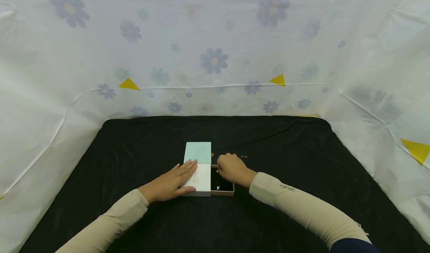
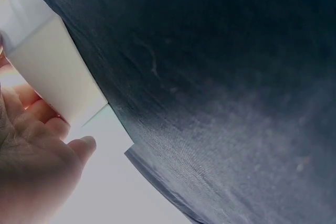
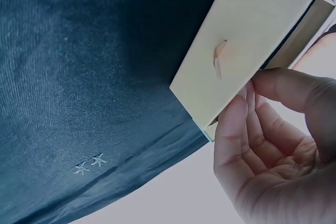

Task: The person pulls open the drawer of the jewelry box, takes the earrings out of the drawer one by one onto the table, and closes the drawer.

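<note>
My left hand (image 1: pixel 174 182) lies on a white box sleeve (image 1: pixel 203 180), its fingers stretched across the top. A drawer (image 1: pixel 223 193) with a black insert juts out of the sleeve's right side; a small silver starfish-shaped piece (image 1: pixel 218 188) sits on the insert. My right hand (image 1: pixel 233 168) reaches over the drawer's far part with curled fingers. In the right wrist view, thumb and forefinger meet at the rim of the drawer front (image 3: pixel 241 30), which bears a ribbon tab (image 3: pixel 219 59). The drawer wall hides their tips; I cannot tell what they pinch.
A mint-green box section (image 1: pixel 198 152) adjoins the white sleeve on its far side. Two starfish-shaped pieces (image 1: pixel 244 156) lie on the black cloth (image 1: pixel 161 141) beyond my right hand. A white flowered curtain (image 1: pixel 215 33) rises behind and at both sides.
</note>
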A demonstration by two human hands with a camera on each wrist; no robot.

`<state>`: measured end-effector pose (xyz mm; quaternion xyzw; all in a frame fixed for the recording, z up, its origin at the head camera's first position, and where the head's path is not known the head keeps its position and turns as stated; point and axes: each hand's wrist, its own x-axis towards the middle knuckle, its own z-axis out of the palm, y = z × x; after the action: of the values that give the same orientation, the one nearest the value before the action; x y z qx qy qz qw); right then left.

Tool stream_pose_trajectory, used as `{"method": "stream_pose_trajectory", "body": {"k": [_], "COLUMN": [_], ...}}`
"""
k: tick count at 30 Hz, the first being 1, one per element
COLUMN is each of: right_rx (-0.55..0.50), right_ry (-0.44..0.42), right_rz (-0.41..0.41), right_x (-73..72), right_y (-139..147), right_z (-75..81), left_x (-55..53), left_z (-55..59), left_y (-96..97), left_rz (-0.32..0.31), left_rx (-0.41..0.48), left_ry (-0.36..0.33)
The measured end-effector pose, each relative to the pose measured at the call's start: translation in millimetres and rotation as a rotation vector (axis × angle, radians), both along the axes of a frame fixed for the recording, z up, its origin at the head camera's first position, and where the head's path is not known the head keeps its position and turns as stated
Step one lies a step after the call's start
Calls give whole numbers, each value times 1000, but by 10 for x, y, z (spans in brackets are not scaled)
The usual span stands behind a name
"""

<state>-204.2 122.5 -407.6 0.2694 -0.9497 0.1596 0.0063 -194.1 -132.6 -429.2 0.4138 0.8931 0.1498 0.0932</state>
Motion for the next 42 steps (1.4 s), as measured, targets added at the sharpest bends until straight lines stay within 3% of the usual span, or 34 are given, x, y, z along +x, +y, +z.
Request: {"method": "stream_pose_trajectory", "body": {"k": [42], "right_rx": [-73], "right_ry": [-18], "right_rz": [4], "right_x": [13], "right_y": [85], "right_z": [32], "left_x": [2], "left_z": [-9], "left_y": [4], "left_rz": [-5], "left_rx": [18], "left_ry": [21]}}
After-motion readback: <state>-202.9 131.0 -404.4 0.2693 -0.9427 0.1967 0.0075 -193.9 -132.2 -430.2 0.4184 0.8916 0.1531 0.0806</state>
